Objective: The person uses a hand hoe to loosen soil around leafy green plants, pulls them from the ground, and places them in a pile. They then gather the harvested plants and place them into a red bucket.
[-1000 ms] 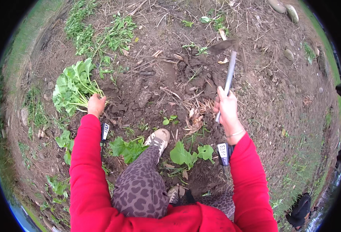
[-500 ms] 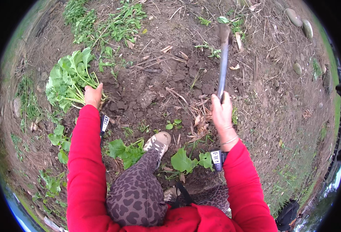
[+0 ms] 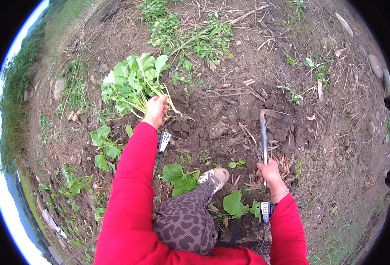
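Observation:
My left hand [image 3: 156, 110] is closed around the pale stems of a bunch of leafy greens [image 3: 131, 81], whose broad leaves spread out to the left. In my right hand [image 3: 270, 171] is the handle of a small hoe [image 3: 264, 137], gripped near its lower end. The hoe's flat, soil-stained blade [image 3: 276, 115] points right, at the broken brown soil ahead; whether it has sunk in cannot be made out. Dry straw-like stalks lie beside my right hand.
Broad-leaved plants grow near my shoe [image 3: 216, 176]: one green plant [image 3: 179, 179] to its left, another leafy plant [image 3: 235, 204] to its right. Cut weeds [image 3: 210, 39] lie farther off. Grey stones [image 3: 375, 67] edge the right side.
The hoe has come down and nearer, its blade now at the soil. My view has swung left, so the scene appears shifted right. The greens stay in my left hand.

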The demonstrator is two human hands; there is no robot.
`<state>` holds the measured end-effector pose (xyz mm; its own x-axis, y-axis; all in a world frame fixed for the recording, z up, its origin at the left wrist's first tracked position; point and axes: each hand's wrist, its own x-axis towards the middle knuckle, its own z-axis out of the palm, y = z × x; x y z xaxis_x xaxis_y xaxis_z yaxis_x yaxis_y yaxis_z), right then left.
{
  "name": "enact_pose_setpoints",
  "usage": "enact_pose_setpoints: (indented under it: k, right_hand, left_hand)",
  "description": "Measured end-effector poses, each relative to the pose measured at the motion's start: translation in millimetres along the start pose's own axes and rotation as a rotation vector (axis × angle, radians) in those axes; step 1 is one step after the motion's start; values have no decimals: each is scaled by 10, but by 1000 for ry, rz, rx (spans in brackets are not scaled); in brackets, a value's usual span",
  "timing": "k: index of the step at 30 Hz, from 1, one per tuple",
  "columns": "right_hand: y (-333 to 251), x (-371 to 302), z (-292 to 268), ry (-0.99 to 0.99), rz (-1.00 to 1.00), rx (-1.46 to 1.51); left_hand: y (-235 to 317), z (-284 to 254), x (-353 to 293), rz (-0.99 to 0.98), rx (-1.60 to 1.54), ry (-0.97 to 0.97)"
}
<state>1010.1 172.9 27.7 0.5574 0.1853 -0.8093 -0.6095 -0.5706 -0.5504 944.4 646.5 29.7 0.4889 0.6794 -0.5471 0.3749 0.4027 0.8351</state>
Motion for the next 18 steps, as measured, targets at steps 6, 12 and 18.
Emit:
enact_pose_setpoints:
  k: [6,12,18]
  right_hand:
    - [-84,-152,-112,505,-308,-429]
    - [-723,-421,-434,626,-573,-261]
    - [-1085,-336,-360,681,-702,301]
  left_hand:
    - [161,91,-275,-348,-427,-299]
    - [331,415,-461,-157,-566,-410]
    - [690,691,-731,41,-767,-624]
